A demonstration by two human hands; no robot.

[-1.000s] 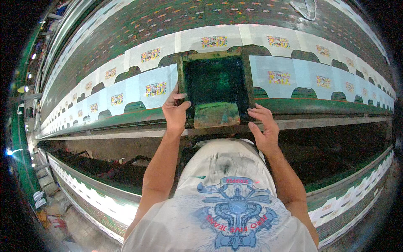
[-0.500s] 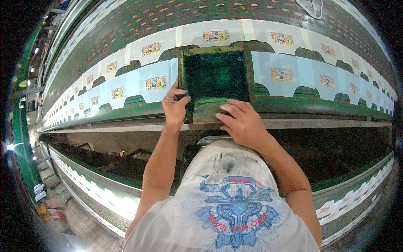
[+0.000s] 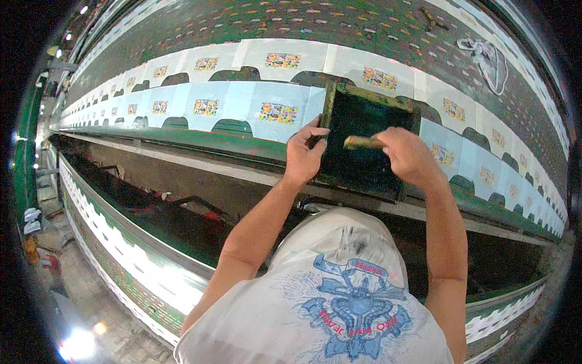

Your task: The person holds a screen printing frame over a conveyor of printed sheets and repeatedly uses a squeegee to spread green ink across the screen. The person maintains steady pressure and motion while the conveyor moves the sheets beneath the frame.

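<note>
A dark green-stained screen frame (image 3: 375,101) lies on a long printing bench over light blue fabric panels (image 3: 273,109) bearing colourful printed motifs. My left hand (image 3: 306,155) is closed on the frame's left side, near its middle. My right hand (image 3: 410,158) is over the right part of the frame, gripping a yellowish wooden squeegee (image 3: 360,142), held over the dark mesh with its length pointing left. Part of the frame's right side is hidden behind that hand.
A row of white printed panels (image 3: 339,60) runs behind the blue ones. A crumpled whitish cloth with a loop (image 3: 485,60) lies at the upper right beside a small brown object (image 3: 433,20). Another bench (image 3: 133,255) with white panels runs behind me, across a dark gap.
The view has turned, so the frame sits further right in it. My right hand has moved from the frame's lower part onto the squeegee, now lifted and angled across the mesh.
</note>
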